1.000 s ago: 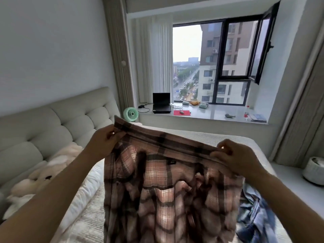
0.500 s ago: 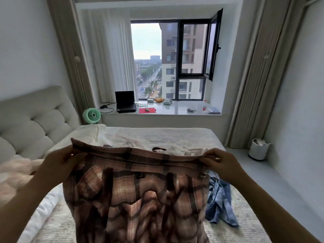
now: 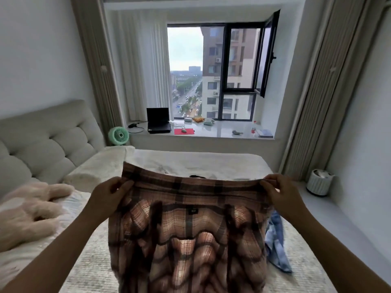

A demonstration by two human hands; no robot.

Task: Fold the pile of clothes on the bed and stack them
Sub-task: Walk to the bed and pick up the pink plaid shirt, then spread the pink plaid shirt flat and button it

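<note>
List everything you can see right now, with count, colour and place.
shirt: 1, brown-pink plaid, held up over the bed
jeans: 1, blue, on bed, right of shirt
clothes: a few, pale and dark, behind shirt, mostly hidden
bed: 1, off-white cover
headboard: 1, grey tufted, left
plush: 1, cream, on bed, left
fan: 1, mint green, by sill
laptop: 1, black, on sill
mat: 1, red, on sill
bin: 1, white, right of the bed
left hand: grip on shirt's top edge
right hand: grip on shirt's top edge
</note>
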